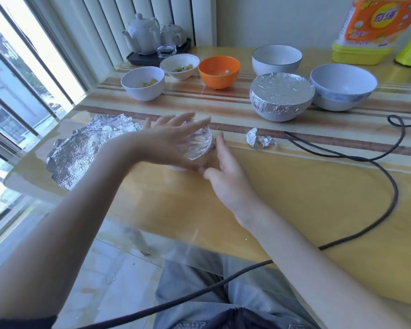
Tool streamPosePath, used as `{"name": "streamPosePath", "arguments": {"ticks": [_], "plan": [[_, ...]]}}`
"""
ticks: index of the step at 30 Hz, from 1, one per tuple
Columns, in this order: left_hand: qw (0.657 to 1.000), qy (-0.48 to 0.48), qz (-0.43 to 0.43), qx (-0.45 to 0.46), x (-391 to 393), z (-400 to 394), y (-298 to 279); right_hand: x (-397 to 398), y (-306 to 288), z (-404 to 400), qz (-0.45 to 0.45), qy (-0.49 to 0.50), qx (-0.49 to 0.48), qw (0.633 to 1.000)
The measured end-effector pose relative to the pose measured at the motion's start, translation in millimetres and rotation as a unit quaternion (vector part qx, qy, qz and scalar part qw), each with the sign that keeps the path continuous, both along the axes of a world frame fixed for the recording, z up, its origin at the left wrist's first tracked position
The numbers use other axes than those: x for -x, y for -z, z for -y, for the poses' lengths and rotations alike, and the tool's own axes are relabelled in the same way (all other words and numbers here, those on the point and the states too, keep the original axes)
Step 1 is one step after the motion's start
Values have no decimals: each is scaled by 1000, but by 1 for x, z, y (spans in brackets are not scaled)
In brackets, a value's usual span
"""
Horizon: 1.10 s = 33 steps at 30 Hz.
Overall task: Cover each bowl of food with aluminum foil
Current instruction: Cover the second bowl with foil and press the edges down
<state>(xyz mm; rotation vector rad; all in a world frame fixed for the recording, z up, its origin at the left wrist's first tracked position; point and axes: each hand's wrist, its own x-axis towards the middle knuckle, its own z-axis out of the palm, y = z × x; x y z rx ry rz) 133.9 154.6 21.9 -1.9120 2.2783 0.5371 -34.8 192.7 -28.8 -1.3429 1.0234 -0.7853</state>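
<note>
A small foil-covered bowl (196, 144) sits near the middle of the table. My left hand (169, 138) lies over its left side with straight fingers. My right hand (226, 172) touches its right side, fingers straight, thumb near the base. A crumpled foil sheet (81, 148) lies flat to the left. A larger foil-covered bowl (280, 96) stands at the back right. Three uncovered bowls hold food: a white bowl (142, 83), a rimmed white bowl (179, 66) and an orange bowl (218, 71).
Two more white bowls (277, 58) (342, 89) stand at the back right. A foil scrap (260, 138) lies on the table. A black cable (365, 157) loops across the right side. A teapot tray (152, 55) and a yellow bottle (370, 32) stand at the back.
</note>
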Motion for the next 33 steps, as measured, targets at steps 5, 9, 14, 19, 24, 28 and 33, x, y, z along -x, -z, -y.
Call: {"name": "streamPosePath", "arguments": {"ticks": [5, 9, 14, 19, 24, 28, 33], "plan": [[998, -12, -27, 57, 3, 0, 11, 3, -3, 8, 165, 22, -115, 979], [998, -9, -22, 57, 4, 1, 12, 13, -4, 16, 123, 89, -82, 985], [998, -11, -30, 56, 2, 1, 11, 12, 4, 16, -124, 78, 178, 973], [998, -10, -23, 64, 2, 1, 14, 11, 11, 30, -185, 70, 275, 941], [997, -19, -29, 68, 1, 1, 16, 19, 9, 35, -214, 59, 351, 909], [997, -21, -26, 62, 1, 2, 16, 23, 9, 35, -260, 28, 384, 886], [998, -23, -20, 62, 1, 2, 17, 22, 5, 34, -300, 14, 417, 858]]}}
